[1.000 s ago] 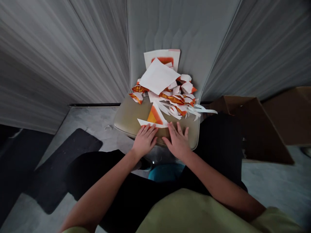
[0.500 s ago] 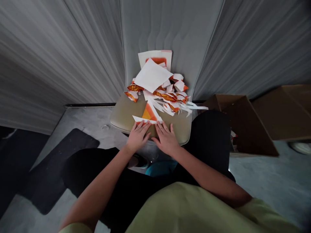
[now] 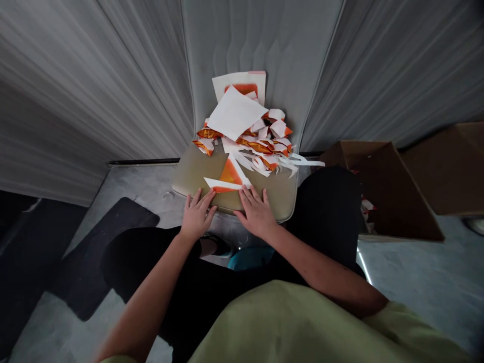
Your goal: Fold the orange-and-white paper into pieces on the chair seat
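A folded orange and white paper [image 3: 231,174] lies on the front part of a chair seat [image 3: 189,171], its point facing away from me. My left hand [image 3: 197,214] is open near the seat's front edge, fingertips just below the paper's left corner. With fingers spread flat, my right hand [image 3: 257,212] touches the paper's lower right corner. Behind it is a pile of orange and white folded pieces [image 3: 260,145] with thin white strips [image 3: 302,160]. A plain white sheet [image 3: 236,112] rests on top of the pile.
Another sheet with an orange panel [image 3: 219,85] leans at the chair's backrest [image 3: 249,35]. An open cardboard box [image 3: 401,196] with paper bits inside stands on the floor at the right. A dark mat [image 3: 102,252] lies at the left.
My left hand has moved left and off the folded paper. The paper's bottom strip now slants more, with more orange showing below it. My right hand stays at its right corner.
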Available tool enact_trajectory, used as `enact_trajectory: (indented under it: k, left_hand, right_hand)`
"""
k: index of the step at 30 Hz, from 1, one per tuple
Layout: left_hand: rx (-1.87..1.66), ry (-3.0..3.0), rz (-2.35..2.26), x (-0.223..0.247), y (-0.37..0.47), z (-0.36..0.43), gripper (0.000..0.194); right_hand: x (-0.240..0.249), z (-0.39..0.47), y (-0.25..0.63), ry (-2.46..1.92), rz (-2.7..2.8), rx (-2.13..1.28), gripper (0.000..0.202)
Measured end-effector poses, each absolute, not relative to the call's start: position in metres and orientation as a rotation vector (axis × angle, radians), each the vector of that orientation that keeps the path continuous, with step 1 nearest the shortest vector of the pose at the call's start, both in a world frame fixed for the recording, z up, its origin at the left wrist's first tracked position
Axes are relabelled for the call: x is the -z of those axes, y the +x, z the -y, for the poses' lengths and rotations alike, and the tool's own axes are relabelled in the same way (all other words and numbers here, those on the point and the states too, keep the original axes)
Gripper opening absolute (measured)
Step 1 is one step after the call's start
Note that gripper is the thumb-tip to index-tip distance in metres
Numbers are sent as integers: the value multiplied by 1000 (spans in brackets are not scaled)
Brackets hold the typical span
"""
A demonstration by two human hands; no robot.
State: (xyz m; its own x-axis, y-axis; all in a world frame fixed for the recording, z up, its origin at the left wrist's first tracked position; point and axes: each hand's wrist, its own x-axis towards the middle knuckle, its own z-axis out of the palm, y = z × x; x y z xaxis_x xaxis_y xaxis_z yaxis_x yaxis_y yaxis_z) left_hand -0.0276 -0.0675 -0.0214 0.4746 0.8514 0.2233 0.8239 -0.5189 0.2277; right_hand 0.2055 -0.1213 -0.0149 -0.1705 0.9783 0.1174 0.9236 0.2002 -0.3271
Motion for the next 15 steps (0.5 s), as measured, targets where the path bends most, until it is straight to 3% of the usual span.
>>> enact_trajectory:
  k: [10, 15]
  left_hand:
    - [-657, 2555, -1795, 19, 16, 68, 41]
    - [-731, 2528, -1822, 20, 1, 57, 37]
  right_hand:
    - [-4, 135, 194, -1816, 2176, -322, 62]
    - [-23, 144, 174, -1480, 2347, -453, 48]
